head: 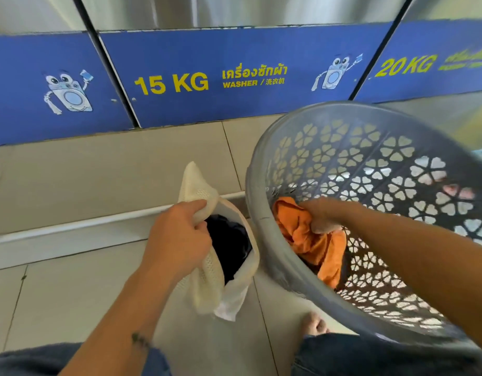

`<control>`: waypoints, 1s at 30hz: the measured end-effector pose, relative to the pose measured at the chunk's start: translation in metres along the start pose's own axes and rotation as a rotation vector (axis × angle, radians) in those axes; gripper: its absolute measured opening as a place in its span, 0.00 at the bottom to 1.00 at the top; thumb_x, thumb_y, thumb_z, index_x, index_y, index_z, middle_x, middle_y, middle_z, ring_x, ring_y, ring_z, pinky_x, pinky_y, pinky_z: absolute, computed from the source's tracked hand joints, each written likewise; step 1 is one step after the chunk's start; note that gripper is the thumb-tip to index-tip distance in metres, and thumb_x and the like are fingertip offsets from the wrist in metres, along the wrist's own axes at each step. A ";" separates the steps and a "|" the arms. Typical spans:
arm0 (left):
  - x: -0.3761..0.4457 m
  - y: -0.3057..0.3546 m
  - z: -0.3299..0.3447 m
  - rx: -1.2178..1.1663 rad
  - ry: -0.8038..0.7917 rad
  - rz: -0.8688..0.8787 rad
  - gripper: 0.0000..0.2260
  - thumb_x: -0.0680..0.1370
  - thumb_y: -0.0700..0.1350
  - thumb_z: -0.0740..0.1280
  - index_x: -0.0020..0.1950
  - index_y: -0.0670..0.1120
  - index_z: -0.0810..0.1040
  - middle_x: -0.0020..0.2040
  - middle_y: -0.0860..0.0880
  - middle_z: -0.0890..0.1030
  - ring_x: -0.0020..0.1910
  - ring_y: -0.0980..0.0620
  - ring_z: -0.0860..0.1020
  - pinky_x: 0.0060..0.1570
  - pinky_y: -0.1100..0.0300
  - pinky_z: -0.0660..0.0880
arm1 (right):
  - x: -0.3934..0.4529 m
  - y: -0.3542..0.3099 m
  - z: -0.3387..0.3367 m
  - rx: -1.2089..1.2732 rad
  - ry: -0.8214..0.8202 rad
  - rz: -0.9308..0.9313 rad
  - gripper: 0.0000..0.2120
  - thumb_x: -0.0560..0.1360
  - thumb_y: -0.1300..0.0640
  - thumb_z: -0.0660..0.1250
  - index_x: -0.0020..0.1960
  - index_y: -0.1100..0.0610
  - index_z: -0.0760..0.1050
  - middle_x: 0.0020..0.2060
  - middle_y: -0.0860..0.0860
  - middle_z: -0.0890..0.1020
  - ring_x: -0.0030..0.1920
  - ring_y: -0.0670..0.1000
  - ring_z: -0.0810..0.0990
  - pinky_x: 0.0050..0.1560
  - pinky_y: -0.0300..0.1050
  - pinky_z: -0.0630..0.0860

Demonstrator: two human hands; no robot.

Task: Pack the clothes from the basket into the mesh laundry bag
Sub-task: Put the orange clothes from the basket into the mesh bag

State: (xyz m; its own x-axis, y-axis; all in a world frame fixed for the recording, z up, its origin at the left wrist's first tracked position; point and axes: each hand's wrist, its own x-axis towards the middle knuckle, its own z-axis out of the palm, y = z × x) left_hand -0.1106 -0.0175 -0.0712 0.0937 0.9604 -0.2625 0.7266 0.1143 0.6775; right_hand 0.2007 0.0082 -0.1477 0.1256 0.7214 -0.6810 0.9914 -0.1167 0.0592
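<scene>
- The person's left hand [177, 240] grips the rim of the cream mesh laundry bag [207, 278], fingers curled round the fabric, and holds its mouth open above the tiled floor [71, 294].
- Inside the bag's mouth lies a dark garment [229, 248]; a bit of white cloth [231, 305] shows at the bag's lower end.
- The grey plastic basket [264, 213], its wall pierced with flower-shaped holes, is tilted towards the person, just beside the bag on its right.
- The right hand [320, 214] reaches into the basket and clutches an orange garment [310, 245] lying against the basket's near-left wall; a pale piece of cloth [325, 227] sits under the fingers too.
- Behind them, along the floor's far edge, stand washing machines with a blue panel [234, 77] reading "15 KG WASHER".
- A bare foot [313, 324] shows on the floor below the basket.
</scene>
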 end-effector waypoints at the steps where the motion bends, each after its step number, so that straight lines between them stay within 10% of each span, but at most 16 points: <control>1: -0.002 0.000 -0.004 -0.010 0.007 0.014 0.20 0.77 0.43 0.64 0.68 0.55 0.75 0.68 0.50 0.75 0.52 0.49 0.79 0.53 0.56 0.76 | -0.015 0.002 -0.010 0.044 0.041 -0.010 0.35 0.73 0.61 0.63 0.78 0.51 0.60 0.68 0.60 0.76 0.65 0.62 0.76 0.59 0.49 0.78; 7: -0.029 -0.005 -0.028 -0.128 0.034 -0.012 0.19 0.77 0.40 0.63 0.65 0.54 0.78 0.64 0.50 0.78 0.40 0.49 0.78 0.36 0.61 0.72 | -0.112 -0.001 -0.048 0.417 0.384 -0.092 0.27 0.63 0.49 0.67 0.62 0.49 0.73 0.53 0.54 0.83 0.55 0.58 0.82 0.56 0.53 0.79; 13: -0.067 -0.023 -0.052 -0.313 0.054 -0.125 0.21 0.72 0.36 0.63 0.61 0.53 0.81 0.63 0.47 0.79 0.54 0.48 0.78 0.57 0.54 0.77 | -0.197 -0.031 -0.079 0.723 0.764 -0.214 0.20 0.67 0.61 0.72 0.58 0.52 0.75 0.46 0.49 0.82 0.49 0.54 0.81 0.46 0.45 0.73; 17: -0.085 -0.033 -0.059 -0.406 0.094 -0.133 0.23 0.73 0.35 0.61 0.63 0.53 0.80 0.62 0.48 0.79 0.48 0.49 0.80 0.47 0.55 0.79 | -0.246 -0.077 -0.103 0.895 0.940 -0.352 0.26 0.64 0.49 0.72 0.62 0.49 0.74 0.53 0.49 0.84 0.54 0.51 0.82 0.55 0.54 0.79; 30: -0.094 -0.057 -0.083 -0.681 0.157 -0.201 0.17 0.75 0.36 0.64 0.57 0.53 0.82 0.49 0.45 0.85 0.43 0.46 0.81 0.50 0.45 0.80 | -0.193 -0.237 -0.014 1.166 0.806 -0.353 0.14 0.74 0.55 0.67 0.58 0.49 0.70 0.45 0.44 0.80 0.48 0.48 0.82 0.51 0.49 0.78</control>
State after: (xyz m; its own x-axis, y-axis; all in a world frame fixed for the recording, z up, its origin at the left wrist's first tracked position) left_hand -0.2175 -0.0930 -0.0276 -0.1326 0.9236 -0.3598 0.1295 0.3760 0.9175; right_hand -0.0579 -0.0938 -0.0203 0.2621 0.9622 0.0739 0.4318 -0.0485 -0.9007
